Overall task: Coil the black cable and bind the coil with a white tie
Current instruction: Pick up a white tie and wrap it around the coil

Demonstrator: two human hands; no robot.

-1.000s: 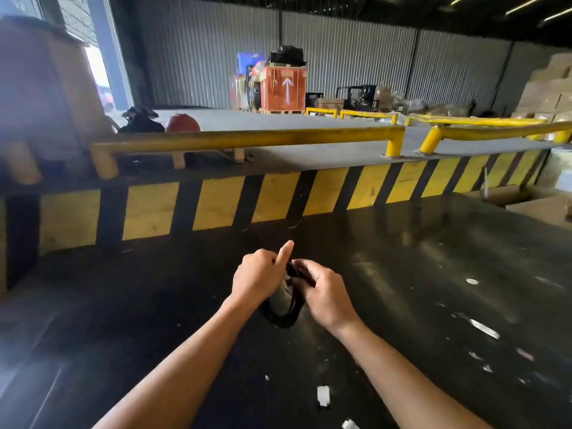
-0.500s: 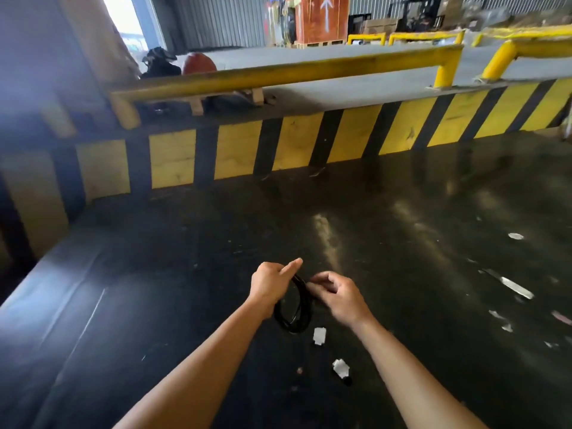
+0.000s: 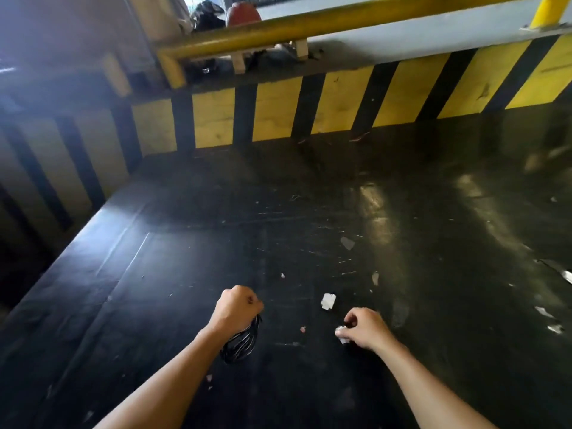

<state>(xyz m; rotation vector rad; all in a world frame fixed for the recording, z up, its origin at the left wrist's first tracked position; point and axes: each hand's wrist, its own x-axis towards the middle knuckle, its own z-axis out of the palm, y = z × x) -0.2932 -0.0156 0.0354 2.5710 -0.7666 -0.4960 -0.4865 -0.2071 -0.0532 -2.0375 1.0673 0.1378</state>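
Note:
My left hand [image 3: 236, 308] is closed in a fist around the top of the coiled black cable [image 3: 240, 345], whose loops hang below the fist just above the black surface. To the right, my right hand [image 3: 365, 328] rests low on the surface, with its fingertips pinched on a small white tie [image 3: 341, 332]. A second white piece [image 3: 328, 301] lies flat on the surface between the two hands, a little farther away. The two hands are well apart.
The work surface is a wide black sheet [image 3: 309, 212] with small white scraps scattered at the right [image 3: 544, 311]. A yellow-and-black striped wall [image 3: 278, 113] bounds it at the back and left, with a yellow rail [image 3: 278, 29] above it.
My right hand has let go of the coil and moved right and down to the white tie on the surface. My left hand has closed fully around the coil. The view has tilted further down.

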